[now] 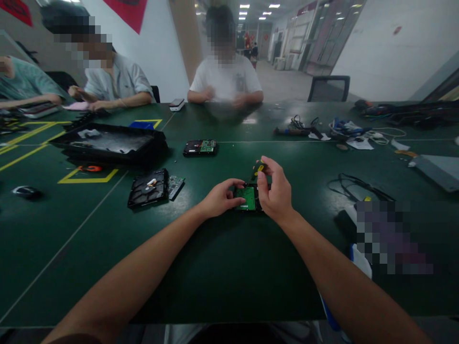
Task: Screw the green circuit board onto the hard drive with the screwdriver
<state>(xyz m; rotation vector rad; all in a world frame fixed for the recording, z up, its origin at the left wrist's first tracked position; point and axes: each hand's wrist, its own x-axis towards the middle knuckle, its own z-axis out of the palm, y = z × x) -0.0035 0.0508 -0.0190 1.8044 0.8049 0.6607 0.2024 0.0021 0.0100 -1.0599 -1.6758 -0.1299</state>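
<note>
A hard drive (248,197) lies on the dark green table (222,267) in front of me, its green circuit board facing up. My left hand (220,198) grips the drive's left side, thumb and fingers curled on it. My right hand (274,188) is closed round a small screwdriver (258,168) with a black and yellow handle, held upright over the drive's right part.
Another hard drive (200,147) lies farther back, and an opened drive (148,187) with a loose board sits to the left. A black tray (107,143) stands at the left. Cables (353,184) and tools lie to the right. Three people sit across the table.
</note>
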